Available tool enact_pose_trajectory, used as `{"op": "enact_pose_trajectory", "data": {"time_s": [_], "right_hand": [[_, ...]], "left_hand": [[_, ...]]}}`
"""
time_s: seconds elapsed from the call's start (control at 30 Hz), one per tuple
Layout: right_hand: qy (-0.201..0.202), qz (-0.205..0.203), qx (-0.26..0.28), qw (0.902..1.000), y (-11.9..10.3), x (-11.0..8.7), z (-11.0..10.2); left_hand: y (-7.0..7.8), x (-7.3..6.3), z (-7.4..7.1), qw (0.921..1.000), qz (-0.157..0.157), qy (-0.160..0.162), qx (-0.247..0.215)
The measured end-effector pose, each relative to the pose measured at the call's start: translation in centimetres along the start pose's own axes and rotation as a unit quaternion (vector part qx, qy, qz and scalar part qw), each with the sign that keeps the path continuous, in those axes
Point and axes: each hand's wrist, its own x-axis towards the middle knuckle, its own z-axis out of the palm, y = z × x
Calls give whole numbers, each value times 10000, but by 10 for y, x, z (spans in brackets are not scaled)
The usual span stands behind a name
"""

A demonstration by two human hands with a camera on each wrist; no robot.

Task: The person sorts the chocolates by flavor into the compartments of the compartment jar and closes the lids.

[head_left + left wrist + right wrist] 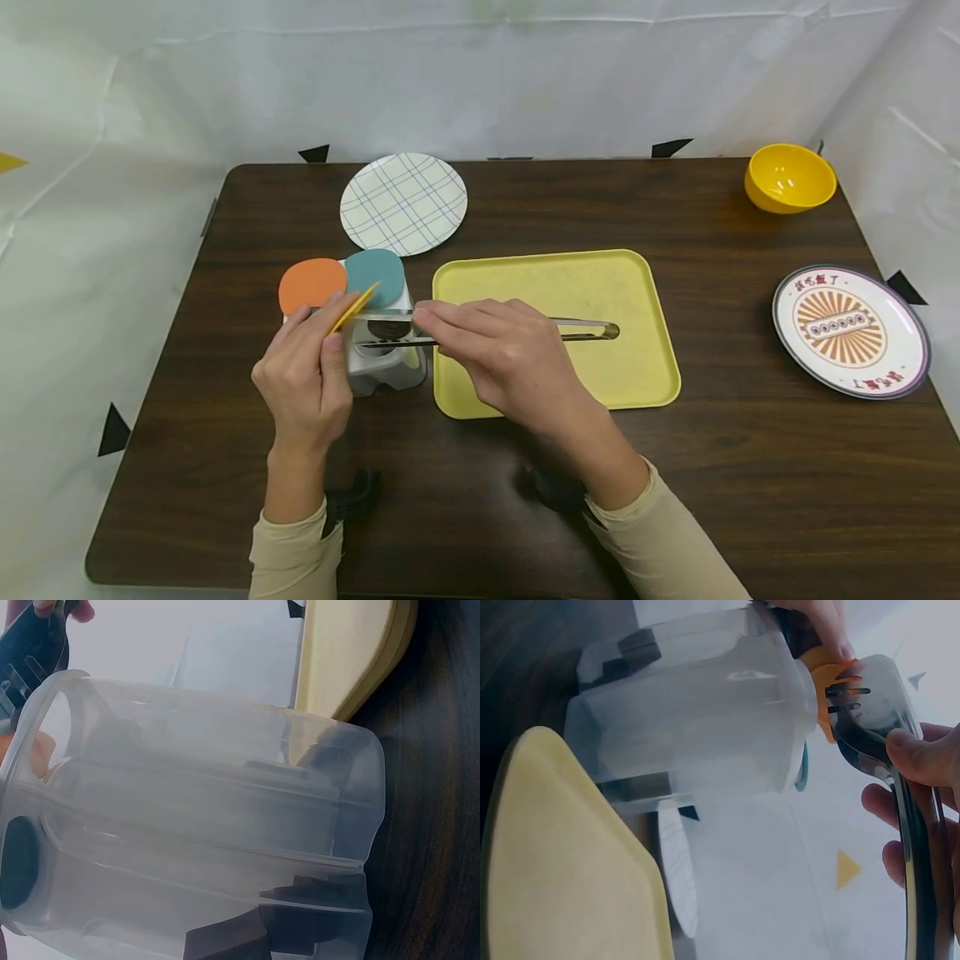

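Note:
My left hand (300, 375) pinches a yellow lid (357, 307), tilted up on edge over a clear multi-compartment storage container (390, 371). Orange (311, 284) and teal (377, 273) lids lie flat over the container's far compartments. My right hand (506, 354) holds metal food tongs (612, 331) crosswise, their bend pointing right. The jaws are spread a little above the near compartment, below the raised lid. In the right wrist view one tip of the tongs (859, 742) has fork tines, beside a broad flat second tip.
A yellow tray (637, 367) lies right of the container, under my right hand. Behind stands a checked white plate (405, 200). At the far right are a yellow bowl (787, 179) and a printed round plate (900, 350). White sheeting surrounds the dark wooden table (187, 467).

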Motion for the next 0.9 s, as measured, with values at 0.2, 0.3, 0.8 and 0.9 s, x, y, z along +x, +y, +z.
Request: {"op": "enact_pose_trajectory", "data": {"time_s": [0.2, 0.3, 0.8, 0.9], "right_hand": [[-53, -110, 7, 9999, 1, 3, 5], [-129, -143, -20, 9998, 1, 4, 7], [-350, -85, -55, 9993, 1, 7, 7], [-393, -42, -40, 9992, 1, 6, 7]], "left_hand": [[-1, -1, 0, 10000, -42, 63, 25], [-1, -1, -1, 10000, -65, 55, 26], [-2, -1, -2, 9999, -110, -25, 82], [-2, -1, -2, 9999, -111, -43, 83]]}}
